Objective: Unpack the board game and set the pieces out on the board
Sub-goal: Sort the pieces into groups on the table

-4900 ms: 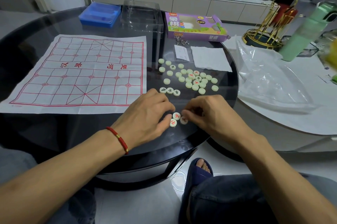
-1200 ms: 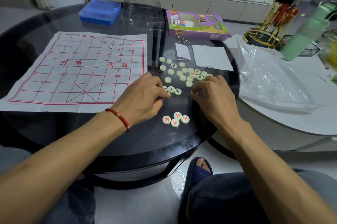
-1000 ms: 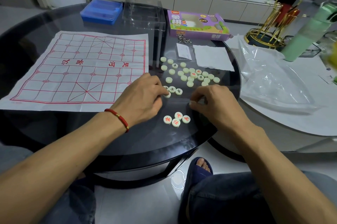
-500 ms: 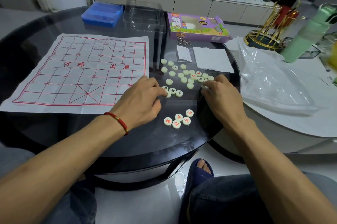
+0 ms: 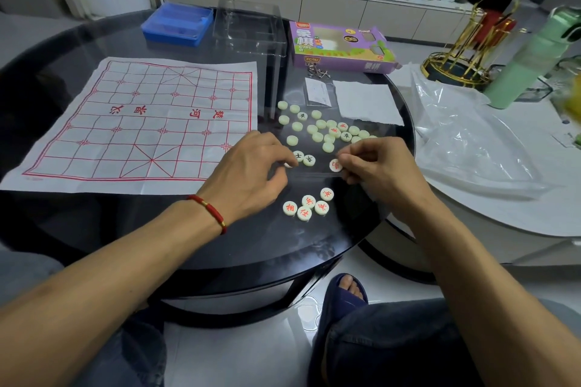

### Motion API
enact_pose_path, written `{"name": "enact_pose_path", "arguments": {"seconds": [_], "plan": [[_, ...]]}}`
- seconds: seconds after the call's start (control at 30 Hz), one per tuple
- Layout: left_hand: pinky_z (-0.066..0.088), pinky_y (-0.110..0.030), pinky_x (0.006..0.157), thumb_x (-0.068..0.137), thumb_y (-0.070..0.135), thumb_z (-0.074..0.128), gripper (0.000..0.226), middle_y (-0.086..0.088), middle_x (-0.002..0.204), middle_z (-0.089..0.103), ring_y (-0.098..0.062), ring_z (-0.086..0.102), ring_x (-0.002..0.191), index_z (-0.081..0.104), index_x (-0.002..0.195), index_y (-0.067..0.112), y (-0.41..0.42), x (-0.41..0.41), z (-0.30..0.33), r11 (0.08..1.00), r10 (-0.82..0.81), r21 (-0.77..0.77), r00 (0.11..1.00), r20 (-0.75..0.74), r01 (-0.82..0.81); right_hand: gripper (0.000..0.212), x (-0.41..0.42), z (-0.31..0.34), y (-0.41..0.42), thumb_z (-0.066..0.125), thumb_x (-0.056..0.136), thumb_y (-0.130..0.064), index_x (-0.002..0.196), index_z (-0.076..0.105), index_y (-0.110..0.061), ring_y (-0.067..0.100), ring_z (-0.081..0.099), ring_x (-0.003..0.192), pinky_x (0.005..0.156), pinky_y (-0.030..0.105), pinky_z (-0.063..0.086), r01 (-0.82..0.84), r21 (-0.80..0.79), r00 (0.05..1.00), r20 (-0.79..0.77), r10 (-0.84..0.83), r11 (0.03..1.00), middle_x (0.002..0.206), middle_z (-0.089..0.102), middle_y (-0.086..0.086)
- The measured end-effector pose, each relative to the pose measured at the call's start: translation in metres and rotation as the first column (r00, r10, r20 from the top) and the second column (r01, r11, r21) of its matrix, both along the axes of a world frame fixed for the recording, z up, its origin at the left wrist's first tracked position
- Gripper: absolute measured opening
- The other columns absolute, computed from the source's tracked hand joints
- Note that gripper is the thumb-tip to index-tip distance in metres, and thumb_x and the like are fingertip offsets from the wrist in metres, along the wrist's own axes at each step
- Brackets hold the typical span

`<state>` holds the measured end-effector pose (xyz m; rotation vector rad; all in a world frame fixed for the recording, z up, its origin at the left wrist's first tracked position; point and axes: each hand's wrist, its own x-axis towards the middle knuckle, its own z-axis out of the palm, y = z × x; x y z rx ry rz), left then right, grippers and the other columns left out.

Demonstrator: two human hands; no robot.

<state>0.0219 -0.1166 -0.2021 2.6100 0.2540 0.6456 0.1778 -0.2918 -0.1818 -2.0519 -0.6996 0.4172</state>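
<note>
While sorting went on beside the board [image 5: 138, 125], held a red-marked piece [image 5: 335, 165] pinched at the right hand [image 5: 374, 166] fingertips, just above the worktop [image 5: 94, 213]. Rested the left hand [image 5: 248, 166], fingers loosely curled, with its fingertips touching a piece next to two black-marked pieces [image 5: 303, 157]; whether it gripped that piece could not be told. Lay apart nearer the edge: five red-marked pieces [image 5: 306, 205]. Remained unsorted, mostly face down: loose pile [image 5: 323, 128]. Stood bare of pieces: the board. Risked sliding pieces off the glossy surface with a careless sweep, or mixing the colours again. Crowded the far side: clear tray [image 5: 251, 28], purple box [image 5: 339, 46], blue case [image 5: 177, 23], plastic bag [image 5: 465, 135].
</note>
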Motion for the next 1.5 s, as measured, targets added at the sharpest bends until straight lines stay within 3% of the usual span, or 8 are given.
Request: {"name": "enact_pose_path", "arguments": {"seconds": [0.23, 0.43, 0.67, 0.87, 1.0, 1.17, 1.27, 1.5], "plan": [[0.037, -0.005, 0.068, 0.091, 0.038, 0.068, 0.016, 0.018, 0.090, 0.064, 0.005, 0.055, 0.077, 0.077, 0.102, 0.030, -0.016, 0.000, 0.012, 0.981, 0.005, -0.191, 0.999, -0.038, -0.012, 0.009, -0.023, 0.014, 0.004, 0.070, 0.095, -0.013, 0.090, 0.076, -0.008, 0.014, 0.065, 0.063, 0.064, 0.026, 0.054, -0.168, 0.111, 0.982, -0.069, 0.176, 0.980, 0.072, 0.074, 0.009], [0.055, -0.012, 0.078, 0.085, 0.030, 0.078, 0.015, 0.018, 0.089, 0.075, 0.009, 0.067, 0.085, 0.080, 0.100, 0.032, -0.015, -0.001, 0.016, 0.863, 0.053, -0.497, 0.995, -0.090, -0.091, 0.008, -0.035, 0.015, 0.012, 0.076, 0.091, -0.017, 0.093, 0.074, -0.010, 0.015, 0.073, 0.068, 0.061, 0.025, 0.056, -0.236, 0.088, 0.971, -0.013, 0.238, 0.968, 0.076, 0.076, 0.002], [0.043, -0.004, 0.063, 0.083, 0.027, 0.079, 0.003, 0.016, 0.075, 0.071, 0.005, 0.064, 0.073, 0.078, 0.086, 0.028, -0.011, -0.009, 0.016, 0.946, 0.074, -0.293, 0.972, -0.223, -0.139, 0.008, 0.017, 0.002, -0.013, 0.065, 0.089, -0.017, 0.090, 0.073, -0.018, 0.026, 0.065, 0.087, 0.077, 0.039, 0.052, 0.161, -0.244, 0.833, 0.554, 0.001, 0.956, 0.089, 0.072, 0.002], [0.039, -0.002, 0.059, 0.085, 0.026, 0.076, 0.004, 0.018, 0.077, 0.067, 0.008, 0.057, 0.069, 0.079, 0.085, 0.028, -0.019, -0.009, 0.015, 0.965, 0.038, -0.240, 0.965, -0.258, -0.102, 0.019, 0.034, -0.016, -0.014, 0.057, 0.093, -0.012, 0.082, 0.066, 0.000, 0.039, 0.056, 0.082, 0.062, 0.039, 0.036, 0.203, -0.339, 0.752, 0.655, 0.076, 0.918, 0.081, 0.058, 0.015], [0.042, -0.005, 0.064, 0.085, 0.024, 0.076, 0.006, 0.016, 0.082, 0.069, 0.008, 0.059, 0.076, 0.081, 0.086, 0.026, -0.019, -0.010, 0.012, 0.968, 0.012, -0.239, 0.965, -0.260, -0.076, 0.013, 0.029, -0.016, -0.010, 0.061, 0.090, -0.011, 0.086, 0.069, -0.001, 0.037, 0.057, 0.080, 0.069, 0.045, 0.047, 0.168, -0.369, 0.741, 0.659, 0.130, 0.914, 0.085, 0.061, 0.015], [0.050, -0.019, 0.070, 0.085, 0.019, 0.076, 0.008, 0.017, 0.078, 0.069, 0.005, 0.060, 0.087, 0.083, 0.082, 0.020, -0.017, -0.010, 0.012, 0.967, -0.018, -0.252, 0.970, -0.242, -0.045, 0.019, 0.016, -0.008, -0.008, 0.062, 0.091, -0.018, 0.079, 0.072, -0.009, 0.031, 0.062, 0.071, 0.065, 0.039, 0.053, 0.095, -0.326, 0.847, 0.523, 0.096, 0.941, 0.073, 0.068, 0.009], [0.044, -0.010, 0.066, 0.088, 0.025, 0.074, 0.008, 0.016, 0.084, 0.069, 0.003, 0.061, 0.078, 0.081, 0.089, 0.025, -0.016, -0.009, 0.014, 0.966, 0.031, -0.246, 0.978, -0.206, -0.082, 0.021, 0.011, 0.002, -0.011, 0.064, 0.094, -0.017, 0.078, 0.077, -0.013, 0.018, 0.069, 0.062, 0.061, 0.030, 0.056, 0.028, -0.163, 0.983, 0.181, 0.002, 0.986, 0.068, 0.073, 0.006], [0.045, 0.001, 0.070, 0.089, 0.025, 0.074, 0.014, 0.017, 0.091, 0.073, 0.007, 0.065, 0.084, 0.080, 0.101, 0.028, -0.016, -0.007, 0.019, 0.897, 0.106, -0.416, 0.986, -0.129, -0.151, 0.019, -0.007, 0.015, -0.009, 0.066, 0.098, -0.017, 0.091, 0.078, -0.003, 0.015, 0.066, 0.067, 0.064, 0.026, 0.054, -0.142, 0.082, 0.972, -0.177, 0.154, 0.986, 0.076, 0.073, 0.009]]}}
